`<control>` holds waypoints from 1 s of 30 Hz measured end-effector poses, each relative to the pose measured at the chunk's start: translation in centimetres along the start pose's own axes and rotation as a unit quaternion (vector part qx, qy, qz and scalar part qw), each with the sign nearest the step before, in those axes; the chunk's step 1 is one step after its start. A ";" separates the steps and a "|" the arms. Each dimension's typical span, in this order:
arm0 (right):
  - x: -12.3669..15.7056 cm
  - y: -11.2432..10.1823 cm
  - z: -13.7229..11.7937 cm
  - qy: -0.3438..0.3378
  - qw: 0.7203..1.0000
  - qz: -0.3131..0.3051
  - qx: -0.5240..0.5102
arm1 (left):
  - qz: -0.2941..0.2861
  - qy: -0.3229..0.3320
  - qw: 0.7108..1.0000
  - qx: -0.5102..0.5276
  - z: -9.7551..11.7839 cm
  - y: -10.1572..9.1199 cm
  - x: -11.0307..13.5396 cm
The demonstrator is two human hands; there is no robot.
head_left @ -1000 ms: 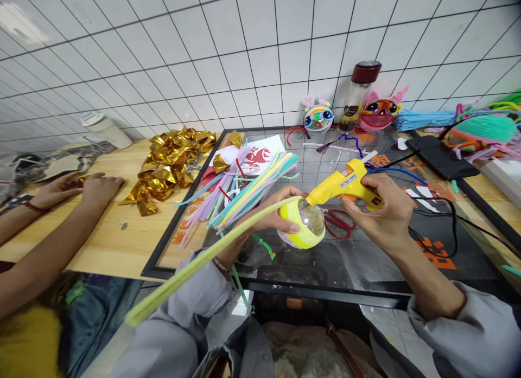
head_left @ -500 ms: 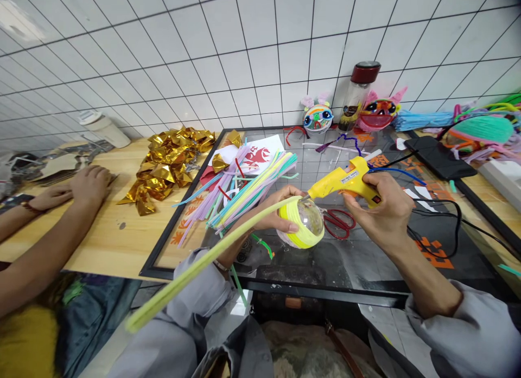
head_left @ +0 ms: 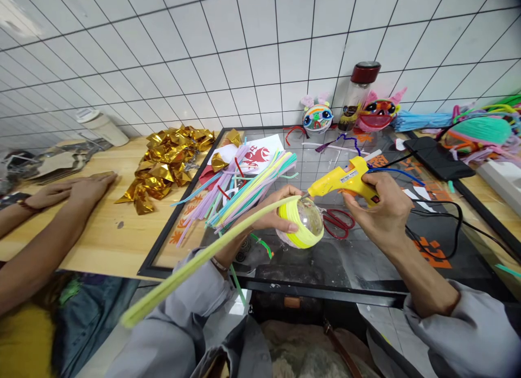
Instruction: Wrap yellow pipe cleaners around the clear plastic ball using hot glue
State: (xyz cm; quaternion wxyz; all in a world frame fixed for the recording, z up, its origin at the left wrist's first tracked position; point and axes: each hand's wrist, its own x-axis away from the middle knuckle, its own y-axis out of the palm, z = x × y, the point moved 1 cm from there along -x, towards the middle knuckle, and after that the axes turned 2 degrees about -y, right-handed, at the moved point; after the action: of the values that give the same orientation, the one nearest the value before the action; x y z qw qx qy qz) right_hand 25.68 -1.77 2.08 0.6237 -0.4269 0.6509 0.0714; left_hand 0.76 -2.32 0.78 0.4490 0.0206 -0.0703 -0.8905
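My left hand (head_left: pixel 273 209) is closed around a clear plastic ball (head_left: pixel 303 223) partly wrapped in yellow-green pipe cleaner. A long loose end of that pipe cleaner (head_left: pixel 191 265) trails down to the lower left. My right hand (head_left: pixel 382 210) grips a yellow hot glue gun (head_left: pixel 345 180), its nozzle touching the top of the ball. Both hands hover over a black-framed glass mat (head_left: pixel 354 264).
Red scissors (head_left: pixel 340 222) lie just right of the ball. A bundle of pastel pipe cleaners (head_left: pixel 248 188) and gold foil (head_left: pixel 165 164) lie to the left. Another person's hands (head_left: pixel 77 189) rest on the wooden table. A jar (head_left: pixel 358 96), small masks and a black phone (head_left: pixel 437 153) stand farther back.
The glue gun's nozzle has shifted slightly left along the top of the ball. The other person's hands have moved about on the table at left.
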 end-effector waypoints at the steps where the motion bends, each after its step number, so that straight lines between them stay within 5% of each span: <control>1: 0.0 0.0 0.0 0.001 1.000 -0.003 0.005 | 0.001 -0.001 1.000 -0.004 0.0 0.0 0.0; 30: -0.1 -0.4 -0.1 -0.021 0.999 -0.016 -0.022 | 0.046 -0.011 0.998 -0.050 -0.9 -1.0 0.5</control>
State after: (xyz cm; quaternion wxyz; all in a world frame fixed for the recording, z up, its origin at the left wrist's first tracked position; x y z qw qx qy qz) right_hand 25.85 -2.05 2.31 0.6283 -0.4494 0.6293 0.0849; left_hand -0.29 -2.25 -0.23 0.4895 -0.0153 -0.0318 -0.8713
